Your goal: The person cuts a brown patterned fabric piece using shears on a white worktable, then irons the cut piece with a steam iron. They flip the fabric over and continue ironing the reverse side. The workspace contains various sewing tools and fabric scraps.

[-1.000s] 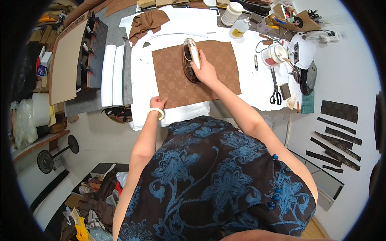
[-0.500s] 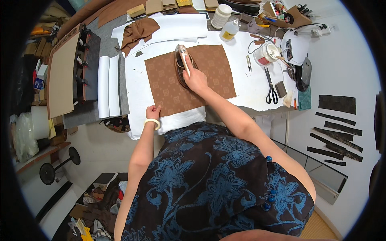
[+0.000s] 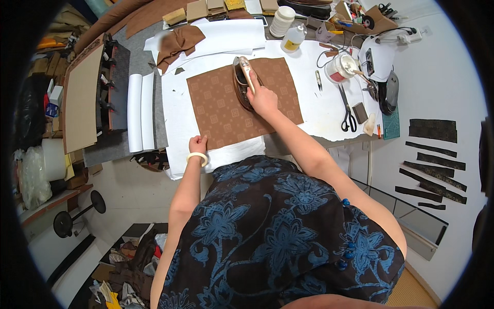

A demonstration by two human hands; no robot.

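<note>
A brown fabric sheet with a paler square pattern lies on white paper. My right hand grips the pale handle of an iron, whose dark body sits on the upper middle of the fabric. My left hand, with a cream bangle at its wrist, rests at the fabric's lower left corner, fingers curled and pressed onto that edge. The underside of the iron and the fabric beneath it are hidden.
Crumpled brown cloth lies behind. White paper rolls and a clamped board stand left. Rightward are black scissors, a white tub, a glue bottle, cords and a green mat. Dark strips hang on the wall.
My right hand and the iron have moved slightly rightward across the fabric. My left hand stays at the same corner. The whole view has shifted a little.
</note>
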